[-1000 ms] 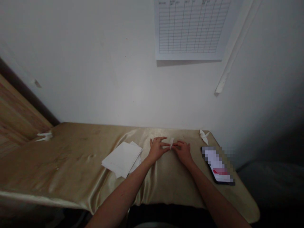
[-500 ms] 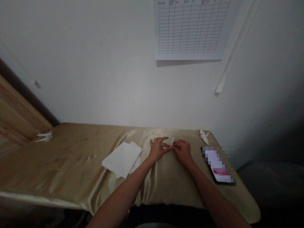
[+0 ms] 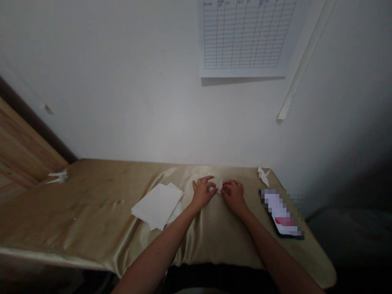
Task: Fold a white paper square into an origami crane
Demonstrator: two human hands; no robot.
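Note:
A small piece of folded white paper (image 3: 219,185) is pinched between my two hands above the gold cloth. My left hand (image 3: 204,192) grips its left side between thumb and forefinger, with the other fingers raised apart. On the opposite side, my right hand (image 3: 234,194) pinches the paper, fingers curled. The paper's exact folds are too small and dim to make out. Left of my hands lies a stack of white paper sheets (image 3: 159,204), loosely fanned. A folded paper crane (image 3: 263,176) rests at the back right corner.
Gold satin cloth (image 3: 92,208) covers the table, wrinkled near the stack. A phone (image 3: 280,214) with a lit, partly pixelated screen lies at the right. Another folded white paper figure (image 3: 58,177) sits at the far left. A printed grid sheet (image 3: 241,41) hangs on the wall behind.
My fingertips have drawn slightly apart around the folded paper, and its visible shape has shifted a little to the left. The stack, crane and phone stay put.

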